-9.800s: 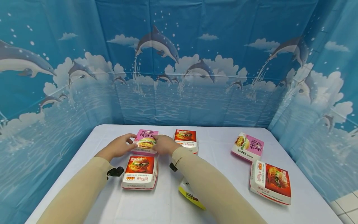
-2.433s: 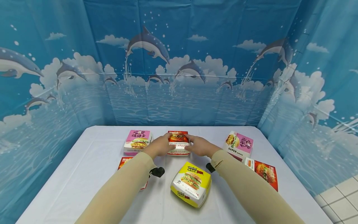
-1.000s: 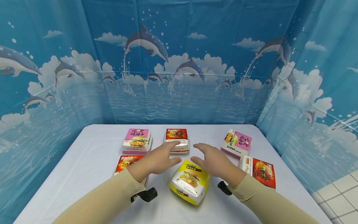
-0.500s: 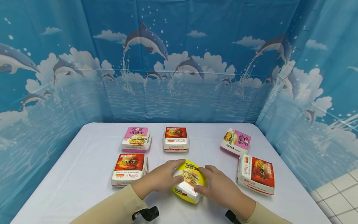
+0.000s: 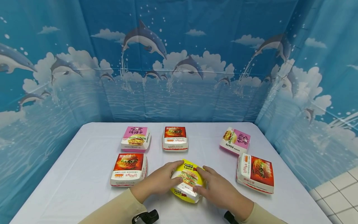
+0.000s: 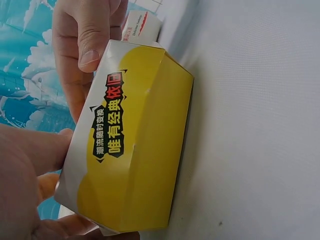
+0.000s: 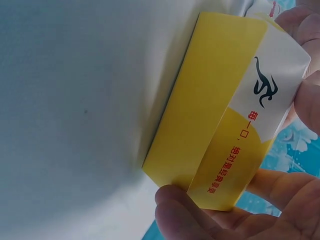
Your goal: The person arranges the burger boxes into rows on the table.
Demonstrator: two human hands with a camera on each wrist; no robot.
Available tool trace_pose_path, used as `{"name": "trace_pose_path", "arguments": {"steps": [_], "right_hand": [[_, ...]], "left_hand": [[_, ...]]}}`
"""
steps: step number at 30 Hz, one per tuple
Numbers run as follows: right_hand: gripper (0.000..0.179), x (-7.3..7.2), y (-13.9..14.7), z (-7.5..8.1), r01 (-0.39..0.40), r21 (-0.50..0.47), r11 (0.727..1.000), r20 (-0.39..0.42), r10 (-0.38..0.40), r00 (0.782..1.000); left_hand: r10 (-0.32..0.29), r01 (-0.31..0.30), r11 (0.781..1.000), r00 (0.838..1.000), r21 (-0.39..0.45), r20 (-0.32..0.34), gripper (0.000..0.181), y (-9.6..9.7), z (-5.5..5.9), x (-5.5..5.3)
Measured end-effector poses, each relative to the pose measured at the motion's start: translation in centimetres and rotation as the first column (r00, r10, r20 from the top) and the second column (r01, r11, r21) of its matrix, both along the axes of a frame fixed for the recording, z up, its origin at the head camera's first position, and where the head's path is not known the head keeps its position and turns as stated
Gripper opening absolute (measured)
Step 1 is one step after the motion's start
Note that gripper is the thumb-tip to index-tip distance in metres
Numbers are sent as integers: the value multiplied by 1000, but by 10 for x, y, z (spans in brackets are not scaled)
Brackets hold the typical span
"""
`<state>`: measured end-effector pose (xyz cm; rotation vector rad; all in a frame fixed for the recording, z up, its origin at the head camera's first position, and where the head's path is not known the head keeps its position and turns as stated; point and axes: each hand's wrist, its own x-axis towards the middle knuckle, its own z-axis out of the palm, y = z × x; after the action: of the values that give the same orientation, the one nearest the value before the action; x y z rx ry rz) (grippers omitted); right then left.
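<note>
A yellow and white burger box (image 5: 186, 183) with a burger picture on its lid stands slightly turned at the front middle of the white table. My left hand (image 5: 159, 179) holds its left side, the thumb over the lid. On its right side my right hand (image 5: 219, 189) grips it, thumb at the near edge of the lid. The left wrist view shows the box's printed yellow side (image 6: 135, 150) low over the cloth. Fingers (image 7: 182, 215) curl round a lower corner of the box in the right wrist view.
Left are a pink box (image 5: 135, 138) and a red and white box (image 5: 128, 169). A second red and white box (image 5: 175, 139) stands back middle. Right are another pink box (image 5: 235, 140) and a red one (image 5: 255, 173), nearly touching. A dolphin curtain (image 5: 179, 93) hangs behind.
Earlier my hands were at the left pink box, then at the back middle red box. They let go, drew back toward me and took hold of the yellow box.
</note>
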<state>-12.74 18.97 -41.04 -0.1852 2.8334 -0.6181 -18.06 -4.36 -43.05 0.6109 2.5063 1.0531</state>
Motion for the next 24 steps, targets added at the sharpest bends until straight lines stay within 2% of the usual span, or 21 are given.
{"name": "trace_pose_path", "arguments": {"steps": [9,19,24], "right_hand": [[81,-4,0,-1,2,-24,1000,10,-2,1000],[78,-11,1,-2,-47,-51,998,-14,46,999],[79,-16,1,-1,-52,-57,997,1,52,999]], "left_hand": [[15,-15,1000,1000,1,1,68,-1,1,1],[49,-49,999,999,-6,-11,69,-4,-2,4],[65,-65,998,998,-9,-17,71,-5,-2,6]]}}
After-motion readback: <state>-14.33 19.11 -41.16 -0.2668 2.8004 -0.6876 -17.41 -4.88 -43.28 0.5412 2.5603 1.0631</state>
